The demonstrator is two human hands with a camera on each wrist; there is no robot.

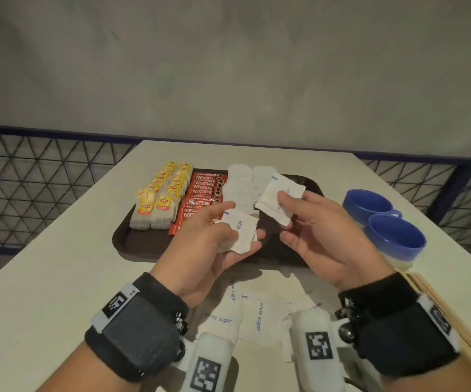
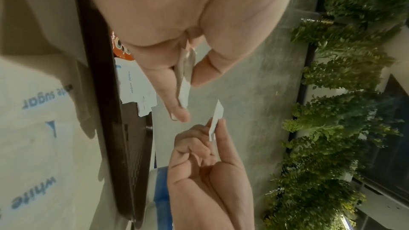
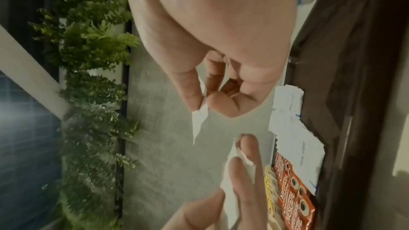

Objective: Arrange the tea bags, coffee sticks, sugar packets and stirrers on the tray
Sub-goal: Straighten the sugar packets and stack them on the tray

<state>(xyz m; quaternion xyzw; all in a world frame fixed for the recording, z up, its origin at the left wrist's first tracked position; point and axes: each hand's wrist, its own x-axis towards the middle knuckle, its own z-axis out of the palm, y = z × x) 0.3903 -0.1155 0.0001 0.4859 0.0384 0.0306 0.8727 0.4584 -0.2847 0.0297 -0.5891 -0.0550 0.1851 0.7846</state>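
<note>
Left hand point(image 1: 214, 236) clasping small sugar packets point(image 1: 240, 233) — right hand point(image 1: 322, 233) pinching one packet point(image 1: 279, 198), its lower corner hidden.

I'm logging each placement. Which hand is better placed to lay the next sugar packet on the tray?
Probably the right hand: it pinches a single sugar packet directly over the white rows on the tray. The left hand holds a small stack nearer the coffee sticks.

"Nescafé" on red coffee sticks point(image 1: 203, 190), "white sugar" on sugar packets point(image 1: 257, 318), "Lipton" on tea bags point(image 1: 164, 200)
</note>
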